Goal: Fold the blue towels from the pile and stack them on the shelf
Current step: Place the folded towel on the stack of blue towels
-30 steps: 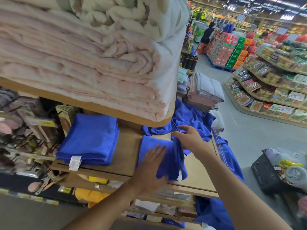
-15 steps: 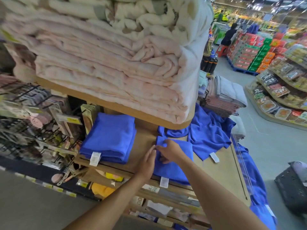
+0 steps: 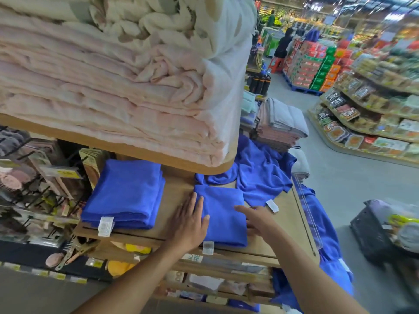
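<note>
A folded blue towel (image 3: 223,214) is lying flat on the wooden shelf (image 3: 174,198), just below the centre of the frame, its white label (image 3: 208,247) hanging over the front edge. The left hand (image 3: 190,223) is resting on the towel's left edge with fingers straight and spread, pressing rather than gripping. The right hand (image 3: 260,220) is reaching in at the towel's right edge with fingers extended and nothing clasped; whether its lower fingers are slipping under the cloth cannot be told.

The towel is looking soft, light and limp, a plush cloth that is likely to sag and unfold if lifted by one corner. It is probably best taken with both palms sliding under the left and right folded edges, carrying it level.

To the left in the frame, a stack of folded blue towels (image 3: 127,193) is sitting near the shelf's front edge, with a strip of bare wood lying between it and the single towel. Behind and to the right, the pile of loose blue towels (image 3: 260,177) is spilling over the shelf's right side towards the floor. The upper shelf board (image 3: 158,155), loaded with pink blankets (image 3: 113,91), is overhanging closely, so headroom for lifting is appearing limited and a low sideways slide looks safer.
</note>
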`<action>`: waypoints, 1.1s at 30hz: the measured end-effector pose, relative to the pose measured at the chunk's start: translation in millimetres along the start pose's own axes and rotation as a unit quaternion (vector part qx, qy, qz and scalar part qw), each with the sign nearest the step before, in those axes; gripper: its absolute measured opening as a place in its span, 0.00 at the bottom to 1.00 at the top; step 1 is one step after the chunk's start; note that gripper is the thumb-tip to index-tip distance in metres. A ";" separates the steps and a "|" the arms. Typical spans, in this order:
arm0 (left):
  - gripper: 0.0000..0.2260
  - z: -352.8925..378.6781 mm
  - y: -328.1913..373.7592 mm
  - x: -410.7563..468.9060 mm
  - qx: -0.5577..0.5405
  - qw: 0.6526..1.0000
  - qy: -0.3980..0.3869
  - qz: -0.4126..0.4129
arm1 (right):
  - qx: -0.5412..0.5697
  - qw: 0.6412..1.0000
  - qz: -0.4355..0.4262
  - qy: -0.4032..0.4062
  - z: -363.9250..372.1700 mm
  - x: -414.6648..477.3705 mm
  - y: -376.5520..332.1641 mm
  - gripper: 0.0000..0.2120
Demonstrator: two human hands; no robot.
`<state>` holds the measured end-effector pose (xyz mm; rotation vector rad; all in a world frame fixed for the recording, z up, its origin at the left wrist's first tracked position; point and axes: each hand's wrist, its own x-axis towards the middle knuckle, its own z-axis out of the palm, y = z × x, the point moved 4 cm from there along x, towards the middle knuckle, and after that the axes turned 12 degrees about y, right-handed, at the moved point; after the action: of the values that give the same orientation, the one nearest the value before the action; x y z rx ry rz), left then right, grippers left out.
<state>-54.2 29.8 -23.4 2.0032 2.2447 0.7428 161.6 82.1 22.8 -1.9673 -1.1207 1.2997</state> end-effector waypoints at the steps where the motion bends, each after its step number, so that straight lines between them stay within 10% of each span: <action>1: 0.31 1.0 -0.3 -0.4 0.003 1.000 0.005 0.003 | -0.013 1.000 0.008 0.001 2.4 -1.5 -2.2 0.22; 11: 0.36 -5.8 -4.6 0.7 -0.148 0.988 0.004 -0.035 | 0.061 0.997 -0.035 0.007 29.1 -7.6 -11.9 0.18; 15: 0.41 -26.1 -12.1 4.9 -0.468 0.861 0.009 -0.201 | 0.102 0.986 -0.117 -0.058 21.5 -31.5 -21.2 0.19; 21: 0.32 -48.2 -14.9 1.2 -0.642 0.693 -0.179 -0.275 | 0.137 0.970 -0.140 -0.144 -1.2 -70.1 -46.6 0.16; 33: 0.06 -200.5 -100.2 25.0 -0.525 0.801 0.074 -0.277 | 0.196 0.936 -0.073 -0.285 101.5 -107.7 -122.9 0.19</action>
<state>-219.4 -15.6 123.2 0.7396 1.6302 1.5766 4.5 52.2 129.8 -1.2229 -1.1161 1.9029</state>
